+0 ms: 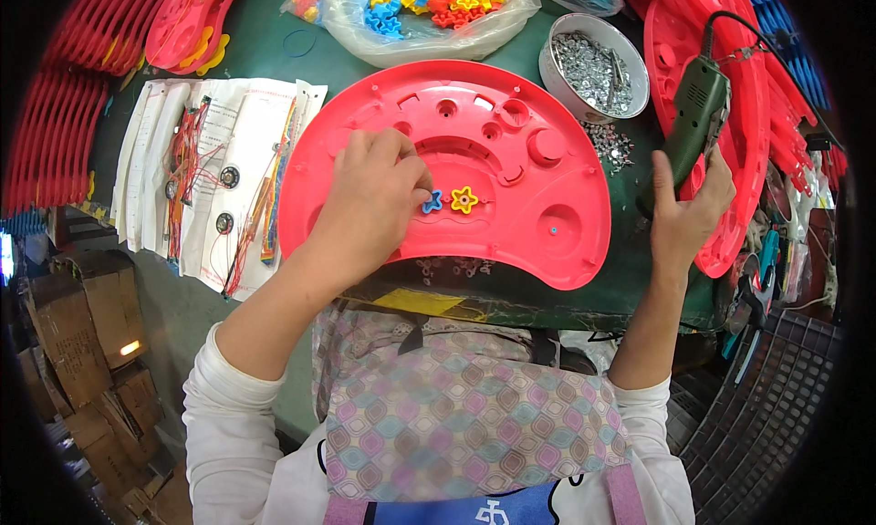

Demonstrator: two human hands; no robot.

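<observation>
A pink-red curved plastic shell (570, 197) lies in front of me on the table, its hollow inside facing up. My left hand (374, 183) is over its left half, fingers curled together; whatever they may hold is hidden. Beside the fingertips a blue star-shaped plastic piece (432, 201) sits in the shell, with a yellow star-shaped piece (464, 200) to its right. Off the shell's right side, my right hand (689, 217) grips a dark green electric screwdriver (699, 101), thumb on its left side. The tool is tilted and a black cord runs from its top.
A clear bag (342, 23) of coloured star pieces stands at the back. Right of it, a white bowl (552, 73) holds screws, with loose screws (610, 149) below. Wired speakers (229, 176) lie on papers at left. Red shells are stacked at both sides.
</observation>
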